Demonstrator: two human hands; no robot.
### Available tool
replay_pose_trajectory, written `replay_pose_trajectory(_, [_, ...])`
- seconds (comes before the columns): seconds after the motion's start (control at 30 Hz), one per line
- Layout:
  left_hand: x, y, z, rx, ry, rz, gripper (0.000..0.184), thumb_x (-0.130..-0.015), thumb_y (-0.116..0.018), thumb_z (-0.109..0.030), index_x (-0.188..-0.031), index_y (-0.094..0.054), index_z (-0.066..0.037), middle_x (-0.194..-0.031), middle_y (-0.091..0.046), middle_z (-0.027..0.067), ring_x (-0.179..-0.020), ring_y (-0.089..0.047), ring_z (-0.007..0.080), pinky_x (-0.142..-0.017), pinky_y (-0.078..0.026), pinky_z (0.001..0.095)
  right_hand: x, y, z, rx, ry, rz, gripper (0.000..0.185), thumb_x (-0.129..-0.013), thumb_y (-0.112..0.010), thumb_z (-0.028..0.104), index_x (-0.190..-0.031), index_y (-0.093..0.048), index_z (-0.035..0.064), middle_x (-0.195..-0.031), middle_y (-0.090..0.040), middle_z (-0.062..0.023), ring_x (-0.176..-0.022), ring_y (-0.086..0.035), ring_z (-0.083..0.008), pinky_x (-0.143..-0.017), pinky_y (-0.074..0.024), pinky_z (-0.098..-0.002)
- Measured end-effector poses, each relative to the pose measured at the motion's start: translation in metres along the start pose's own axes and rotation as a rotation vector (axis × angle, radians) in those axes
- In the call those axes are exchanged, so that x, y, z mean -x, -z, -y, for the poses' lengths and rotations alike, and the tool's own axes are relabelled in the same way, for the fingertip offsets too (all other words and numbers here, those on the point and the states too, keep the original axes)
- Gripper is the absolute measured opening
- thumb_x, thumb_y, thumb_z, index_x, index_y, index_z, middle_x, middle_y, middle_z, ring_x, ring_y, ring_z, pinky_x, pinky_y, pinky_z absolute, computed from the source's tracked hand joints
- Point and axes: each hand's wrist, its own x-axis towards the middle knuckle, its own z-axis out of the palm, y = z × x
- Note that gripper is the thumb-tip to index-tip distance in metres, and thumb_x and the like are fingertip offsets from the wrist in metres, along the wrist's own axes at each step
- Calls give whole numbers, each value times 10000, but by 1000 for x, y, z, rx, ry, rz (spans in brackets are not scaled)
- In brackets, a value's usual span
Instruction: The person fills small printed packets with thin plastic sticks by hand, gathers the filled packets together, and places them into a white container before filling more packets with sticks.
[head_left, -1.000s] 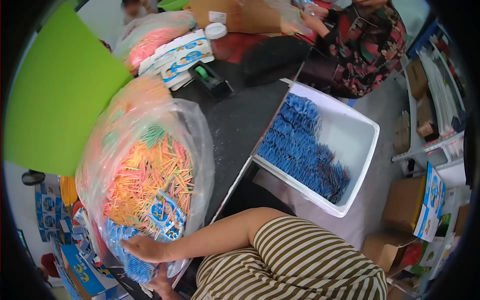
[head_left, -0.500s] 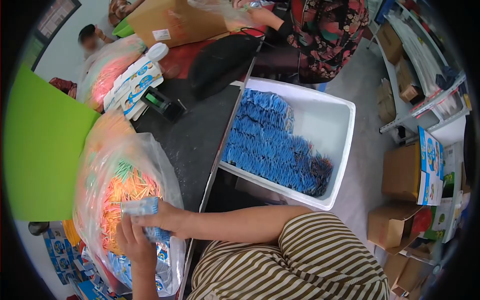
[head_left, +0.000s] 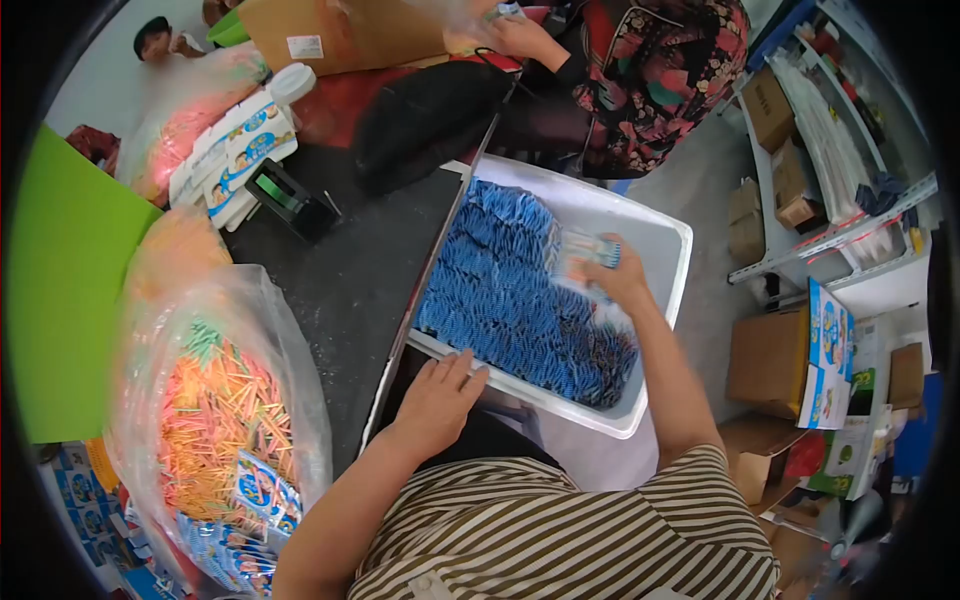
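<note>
My right hand (head_left: 624, 278) grips a blurred clear packet with blue edges (head_left: 582, 256) over the white bin (head_left: 655, 225). Rows of blue-edged packets (head_left: 500, 270) fill much of that bin, standing close together. Down at the bin's near left corner is my left hand (head_left: 440, 395), palm down, fingers apart, with nothing in it. Left of it, a large clear plastic bag (head_left: 310, 400) lies open, full of thin orange, pink and green sticks (head_left: 225, 400). A few printed blue packets (head_left: 265, 490) rest on the sticks at the bag's near side.
A black table (head_left: 340, 270) carries a small dark device (head_left: 290, 200), printed cartons (head_left: 240, 150) and a black cushion-like object (head_left: 430, 125). Across from me sits a person in a floral top (head_left: 665, 80), near a cardboard box (head_left: 350, 35). Shelves (head_left: 830, 245) and cartons (head_left: 765, 370) line the right.
Both hands were together over the stick bag, holding a blue packet. My right hand has carried a packet right, over the bin; my left has let go and moved to the bin's corner.
</note>
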Motion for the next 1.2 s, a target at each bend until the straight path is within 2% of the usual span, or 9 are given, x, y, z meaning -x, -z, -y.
replay_pose_trajectory(0.07, [-15,-18,-4,-151,8,190,531,-821,-595,-164,-1314,-417,-78,-1366,-382,179,-1263,-367,331,-1040,-289,465,-31,34,-69,726,101,-207,516,-688,-711,225,-1154,-536,91,-1014,-588,-203,-921,-612,-307,-814,-502,-414])
replay_pose_trajectory(0.23, [-26,-52,23,-131,90,310,530,-853,-583,-243,-1334,-408,-106,-1362,-401,148,-1265,-370,302,-1045,-261,497,-21,27,-126,1026,-259,-141,481,-698,-660,216,-1148,-532,106,-1087,-512,-229,-974,-556,-430,-842,-479,-457])
replay_pose_trajectory(0.37, [-29,-65,27,-154,163,316,504,-844,-592,-266,-1297,-447,-98,-1302,-452,141,-1216,-417,290,-1025,-289,472,-10,-3,-128,978,-394,-127,409,-728,-623,193,-1118,-537,103,-1109,-501,-237,-963,-551,-453,-846,-479,-456])
replay_pose_trajectory(0.43, [-33,-68,25,-152,185,325,486,-835,-598,-262,-1272,-467,-94,-1277,-470,138,-1193,-432,288,-1013,-303,459,-18,-9,-132,944,-466,-61,567,-705,-667,256,-1211,-470,94,-1128,-486,-263,-1041,-521,-422,-880,-458,-447])
replay_pose_trajectory(0.67, [-25,-75,24,-105,68,169,461,-805,-618,-212,-1229,-498,-74,-1268,-475,141,-1164,-441,284,-978,-343,424,-29,-28,-159,818,-674,-230,648,-753,-615,239,-1338,-367,113,-1215,-429,-287,-1092,-498,-436,-935,-418,-462])
replay_pose_trajectory(0.83, [-20,-75,21,-119,93,180,491,-810,-613,-198,-1262,-470,-70,-1326,-420,145,-1214,-394,290,-993,-328,446,-41,26,-180,459,-654,195,858,-696,-701,430,-1406,-298,165,-1407,-315,-215,-1211,-412,-433,-967,-387,-484])
replay_pose_trajectory(0.97, [-17,-77,24,-97,195,247,495,-829,-602,-203,-1282,-453,-70,-1366,-380,146,-1251,-360,304,-1007,-309,476,-50,34,-159,553,-640,283,955,-672,-721,501,-1432,-233,190,-1465,-242,-178,-1302,-293,-396,-971,-340,-560])
replay_pose_trajectory(1.17, [-19,-72,25,0,279,270,506,-822,-615,-215,-1282,-455,-80,-1363,-385,142,-1247,-364,302,-1000,-322,461,-59,39,-119,659,-663,486,1002,-692,-567,717,-1437,-222,142,-1459,-265,-151,-1311,-287,-374,-978,-265,-635])
replay_pose_trajectory(1.2, [-20,-72,26,0,279,273,506,-822,-615,-215,-1282,-455,-80,-1363,-385,142,-1247,-364,302,-1000,-322,461,-63,39,-103,682,-625,476,969,-711,-444,767,-1399,-305,100,-1397,-352,-191,-1293,-336,-346,-1018,-267,-521])
